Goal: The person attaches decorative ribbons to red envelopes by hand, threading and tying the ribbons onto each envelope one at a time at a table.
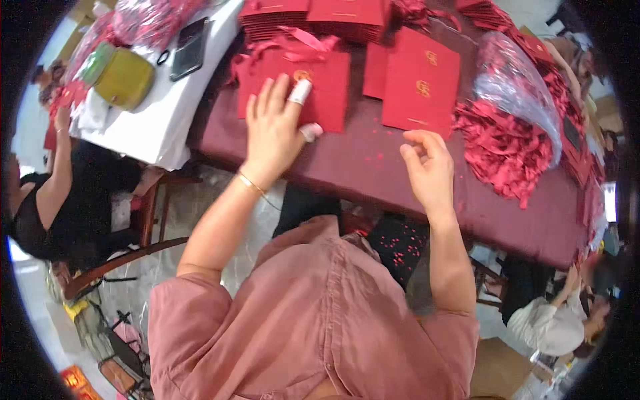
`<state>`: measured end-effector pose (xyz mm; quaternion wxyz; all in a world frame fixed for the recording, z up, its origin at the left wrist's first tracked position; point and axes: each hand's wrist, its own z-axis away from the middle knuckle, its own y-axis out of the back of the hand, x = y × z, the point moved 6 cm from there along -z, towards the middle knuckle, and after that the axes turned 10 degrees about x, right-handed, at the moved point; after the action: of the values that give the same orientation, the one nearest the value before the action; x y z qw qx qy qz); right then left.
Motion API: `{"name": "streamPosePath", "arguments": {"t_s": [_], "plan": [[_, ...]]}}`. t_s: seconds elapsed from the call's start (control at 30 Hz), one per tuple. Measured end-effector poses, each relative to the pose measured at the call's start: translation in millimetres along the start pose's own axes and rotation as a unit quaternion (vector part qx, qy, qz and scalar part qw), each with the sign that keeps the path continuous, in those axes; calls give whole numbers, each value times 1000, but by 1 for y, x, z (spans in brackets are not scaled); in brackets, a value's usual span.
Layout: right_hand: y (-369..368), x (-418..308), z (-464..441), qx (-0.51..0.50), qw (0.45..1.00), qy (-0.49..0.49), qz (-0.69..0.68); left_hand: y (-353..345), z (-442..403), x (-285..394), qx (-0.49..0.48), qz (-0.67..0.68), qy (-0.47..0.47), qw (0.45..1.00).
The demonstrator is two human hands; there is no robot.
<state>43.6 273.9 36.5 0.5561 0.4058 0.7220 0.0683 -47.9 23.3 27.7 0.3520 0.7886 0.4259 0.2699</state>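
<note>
My left hand (275, 127) lies with fingers spread on a red paper bag (331, 100) with a gold emblem. White tape wraps one fingertip, and pinkish tape wraps the thumb. A red ribbon (307, 45) loops across the bag's top edge. My right hand (430, 170) is above the table edge, just below a flat red bag (433, 87) with gold print. Its fingers are loosely bent, with a gap to the thumb and nothing visible between them. Part of another red piece (375, 72) shows at that bag's left side.
Stacked red bags (347, 30) stand at the back. Right of them, a clear plastic sack (517, 87) spills red ribbons (503, 147). On the white-covered surface at left are a jar (123, 80) and a phone (191, 50). People sit at both sides.
</note>
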Motion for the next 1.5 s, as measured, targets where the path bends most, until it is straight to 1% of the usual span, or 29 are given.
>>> {"name": "streamPosePath", "arguments": {"t_s": [0.03,0.07,0.1,0.17,0.27,0.3,0.37,0.43,0.5,0.6,0.7,0.73,0.8,0.87,0.93,0.97,1.0,1.03,1.07,1.1,1.17,1.2,1.27,1.3,1.33,1.4,1.43,1.47,1.5], "plan": [[9,8,-1,21,1000,-6,13,-4,-7,-6,24,-7,0,1000],[20,14,-1,41,999,-11,24,-9,-13,-13,24,-6,5,1000],[35,24,-7,81,996,10,32,-9,-29,-10,46,-24,-1,999],[65,44,-5,123,989,40,77,0,-28,0,55,19,9,998],[98,69,-6,159,976,54,139,4,-25,20,47,32,-20,998],[106,75,-8,160,968,54,183,6,-25,28,53,44,-28,997],[116,76,-13,182,951,130,213,4,-28,43,59,77,-38,995],[117,85,-22,168,947,125,243,4,-38,64,65,106,-67,990],[109,81,-30,108,938,180,275,-1,-51,86,66,143,-99,983],[97,89,-35,49,933,230,274,-22,-76,115,33,181,-141,973],[98,93,-33,53,932,231,274,-52,-97,129,-1,166,-149,975],[100,96,-32,55,937,218,269,-58,-103,130,4,166,-149,975],[103,94,-29,74,938,217,261,-73,-112,134,-35,139,-161,977],[109,88,-24,88,938,216,256,-81,-116,135,-34,137,-177,974],[116,81,-23,120,954,189,201,-83,-116,135,-143,142,-165,966],[117,75,-20,135,953,195,188,-81,-115,134,-143,140,-164,966],[115,67,-16,134,954,195,187,-78,-113,134,-119,152,-165,967],[114,62,-14,133,963,165,163,-73,-111,133,-96,163,-164,968],[112,58,-12,132,972,135,140,-71,-107,133,-98,161,-162,969],[108,50,-9,135,969,150,139,-64,-105,135,-71,163,-168,970],[97,41,-3,129,976,136,109,-50,-98,138,-31,171,-179,968],[90,36,0,122,978,135,98,-45,-95,138,-33,169,-178,969],[76,29,6,105,985,117,75,-42,-87,136,-114,234,-132,956],[68,28,8,92,987,118,63,-38,-82,134,-132,272,-112,947],[60,25,10,82,988,113,61,-40,-77,131,-135,270,-109,947],[49,23,13,66,990,114,48,-42,-68,128,-192,410,-49,890],[45,23,14,62,991,112,45,-37,-64,126,-255,426,4,868],[43,22,14,68,991,106,34,-38,-61,121,-257,424,8,868],[41,21,14,74,992,99,22,-40,-55,119,-292,473,22,831]]}}
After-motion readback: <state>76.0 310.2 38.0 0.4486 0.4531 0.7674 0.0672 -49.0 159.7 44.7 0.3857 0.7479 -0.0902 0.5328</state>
